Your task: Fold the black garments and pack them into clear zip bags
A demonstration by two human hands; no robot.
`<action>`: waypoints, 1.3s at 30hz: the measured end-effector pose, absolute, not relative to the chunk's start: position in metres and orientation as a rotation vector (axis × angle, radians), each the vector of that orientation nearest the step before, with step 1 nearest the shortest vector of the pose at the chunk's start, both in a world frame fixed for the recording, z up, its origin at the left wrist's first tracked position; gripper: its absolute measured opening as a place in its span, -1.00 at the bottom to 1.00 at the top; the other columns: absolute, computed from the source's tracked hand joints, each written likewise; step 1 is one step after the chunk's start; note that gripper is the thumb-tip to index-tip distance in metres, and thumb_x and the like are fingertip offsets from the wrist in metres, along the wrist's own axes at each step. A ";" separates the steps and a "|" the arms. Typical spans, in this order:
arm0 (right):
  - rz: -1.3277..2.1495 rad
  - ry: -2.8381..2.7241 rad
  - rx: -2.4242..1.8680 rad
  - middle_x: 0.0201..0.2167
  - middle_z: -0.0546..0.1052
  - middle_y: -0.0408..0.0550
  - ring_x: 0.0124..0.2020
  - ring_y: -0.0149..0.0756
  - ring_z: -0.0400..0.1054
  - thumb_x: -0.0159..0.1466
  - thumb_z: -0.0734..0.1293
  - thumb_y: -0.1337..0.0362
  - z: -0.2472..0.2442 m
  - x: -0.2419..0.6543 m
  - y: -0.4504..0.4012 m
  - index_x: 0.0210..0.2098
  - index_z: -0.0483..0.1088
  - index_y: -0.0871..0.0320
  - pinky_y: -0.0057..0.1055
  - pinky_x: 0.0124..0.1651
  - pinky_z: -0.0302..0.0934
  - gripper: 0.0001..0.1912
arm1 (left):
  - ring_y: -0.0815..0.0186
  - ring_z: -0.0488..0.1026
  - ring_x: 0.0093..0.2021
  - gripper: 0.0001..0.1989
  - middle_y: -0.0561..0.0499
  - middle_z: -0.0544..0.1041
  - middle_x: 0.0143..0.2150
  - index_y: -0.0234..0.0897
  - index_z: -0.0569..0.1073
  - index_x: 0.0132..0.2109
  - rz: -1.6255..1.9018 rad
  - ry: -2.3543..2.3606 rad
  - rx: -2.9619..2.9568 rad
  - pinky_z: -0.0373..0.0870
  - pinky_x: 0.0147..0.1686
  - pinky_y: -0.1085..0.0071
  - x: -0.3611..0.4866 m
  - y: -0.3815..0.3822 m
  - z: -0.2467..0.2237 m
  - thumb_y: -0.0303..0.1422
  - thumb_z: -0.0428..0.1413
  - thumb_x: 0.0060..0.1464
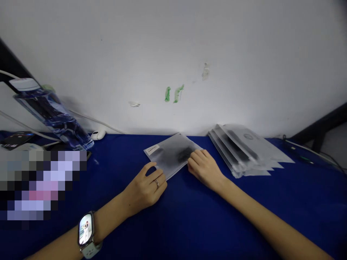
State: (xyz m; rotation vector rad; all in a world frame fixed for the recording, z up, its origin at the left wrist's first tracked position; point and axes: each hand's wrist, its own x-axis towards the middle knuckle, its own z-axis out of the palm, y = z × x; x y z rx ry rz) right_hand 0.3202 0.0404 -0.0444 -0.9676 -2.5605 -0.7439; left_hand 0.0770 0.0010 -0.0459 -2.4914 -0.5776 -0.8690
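Blue tabletop (189, 220) filled lower frame. Bag stack (251, 142) sat right of centre, frosted bag (172, 155) mid-frame. Left hand (148, 186), fingers half-curled, at its lower-left edge; right hand (204, 168), fingers bunched, at its right corner. Couldn't tell if either gripped.

My left hand (148, 186) lay at the near left edge of a frosted, translucent plastic bag (172, 159) with a white rectangular label (152, 150), while my right hand (204, 168) curled its fingers at the right corner. A fanned stack of translucent plastic bags (252, 144) lay to the right on the blue tabletop (189, 220).
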 end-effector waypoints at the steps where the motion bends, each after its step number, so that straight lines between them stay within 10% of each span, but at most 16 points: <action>1: -0.768 -2.550 -1.029 -0.50 0.33 -0.05 -0.39 -0.24 0.13 0.28 0.16 0.46 -0.044 0.325 0.044 -0.50 0.32 0.17 -0.30 -0.31 0.01 -0.75 | 0.30 0.48 -0.26 -0.78 0.03 0.52 -0.42 -0.31 0.43 -0.41 -0.889 -0.586 -2.491 0.32 -0.01 0.16 0.077 0.002 -0.046 -0.63 0.01 0.13; 14: -0.689 -2.689 -1.478 -0.39 0.45 0.02 -0.30 -0.20 0.25 0.19 0.24 0.46 -0.022 0.349 0.053 -0.39 0.37 0.20 -0.32 -0.32 0.01 -0.90 | 0.25 0.48 -0.27 -0.78 0.01 0.51 -0.41 -0.34 0.45 -0.41 -0.657 -0.818 -2.373 0.34 -0.05 0.12 0.061 0.021 -0.048 -0.59 -0.01 0.13; 21: -0.356 -2.913 -1.131 -0.44 0.45 -0.01 -0.35 -0.22 0.27 0.15 0.29 0.37 -0.012 0.297 0.002 -0.41 0.36 0.20 -0.29 -0.28 0.05 -0.98 | 0.02 0.38 0.10 -0.58 -0.23 0.47 0.08 -0.37 0.40 0.09 -0.494 -1.163 -2.385 0.33 -0.01 0.05 0.060 0.018 -0.058 -0.62 -0.09 0.11; 28: -0.150 -2.721 -0.829 -0.18 0.49 0.11 -0.07 -0.09 0.30 0.36 0.12 0.08 -0.019 0.276 -0.007 -0.18 0.40 0.25 -0.18 -0.08 0.17 -0.62 | 0.20 0.12 0.31 -0.41 -0.09 0.19 0.32 -0.28 0.15 0.29 -0.504 -1.013 -2.753 0.28 0.14 0.19 0.060 0.026 -0.069 -0.65 -0.17 0.12; 32: -0.069 -2.622 -1.116 0.31 0.11 0.17 0.35 0.00 -0.18 0.36 0.08 -0.02 -0.024 0.288 0.010 0.28 0.06 0.27 0.02 0.27 -0.10 -0.36 | 0.22 0.13 0.31 -0.39 -0.07 0.21 0.31 -0.26 0.16 0.28 -0.512 -1.051 -2.803 0.28 0.16 0.21 0.058 0.028 -0.070 -0.66 -0.17 0.10; 39: 0.232 -2.806 -1.194 0.38 -0.21 0.22 0.38 0.06 -0.45 0.09 0.16 -0.37 -0.039 0.297 0.019 0.36 -0.17 0.34 0.03 0.35 -0.34 0.13 | 0.22 0.07 0.33 -0.34 -0.01 0.21 0.32 -0.19 0.16 0.28 -0.493 -1.092 -2.774 0.25 0.17 0.18 0.060 0.025 -0.067 -0.69 -0.17 0.06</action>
